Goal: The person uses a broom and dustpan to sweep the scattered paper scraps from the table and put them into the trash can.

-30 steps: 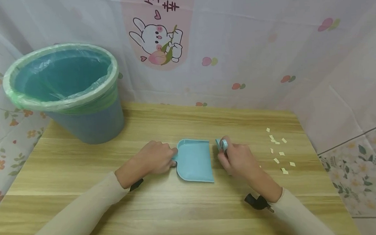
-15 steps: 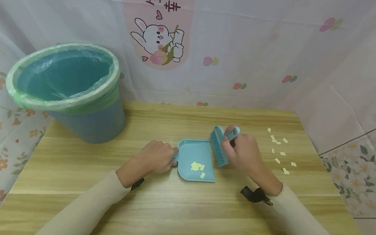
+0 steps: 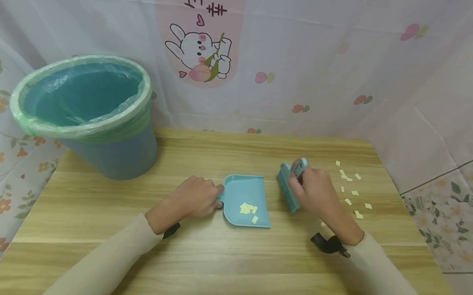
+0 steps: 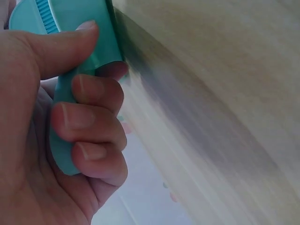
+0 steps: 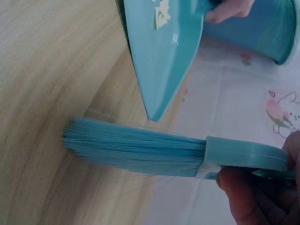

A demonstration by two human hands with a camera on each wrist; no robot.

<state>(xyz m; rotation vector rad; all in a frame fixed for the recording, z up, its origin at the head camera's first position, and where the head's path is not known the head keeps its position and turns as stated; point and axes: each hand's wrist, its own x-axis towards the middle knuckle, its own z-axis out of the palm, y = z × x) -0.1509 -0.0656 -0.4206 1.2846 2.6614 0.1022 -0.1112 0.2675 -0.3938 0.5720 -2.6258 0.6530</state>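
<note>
My left hand [image 3: 199, 197] grips the handle of a light blue dustpan [image 3: 242, 189], which lies on the table with its straight edge facing right. In the left wrist view, the thumb presses the top of the teal handle [image 4: 65, 154] and the fingers curl round it. A few pale yellow paper scraps [image 3: 246, 208] lie in the pan. My right hand [image 3: 317, 192] holds a blue hand brush [image 3: 288, 189], just right of the pan and apart from it. The brush's bristles [image 5: 136, 147] point down at the wood in the right wrist view.
Several more paper scraps [image 3: 355, 193] lie scattered on the table to the right of my right hand. A blue bin [image 3: 120, 153] with a clear liner stands at the back left. Behind the wooden table [image 3: 227, 268] hangs a patterned curtain [image 3: 316, 63].
The brush moved to the pan's edge, its bristles turning into view, then drew back right. Paper scraps now show in the pan, which was bare before. My left hand stayed put.
</note>
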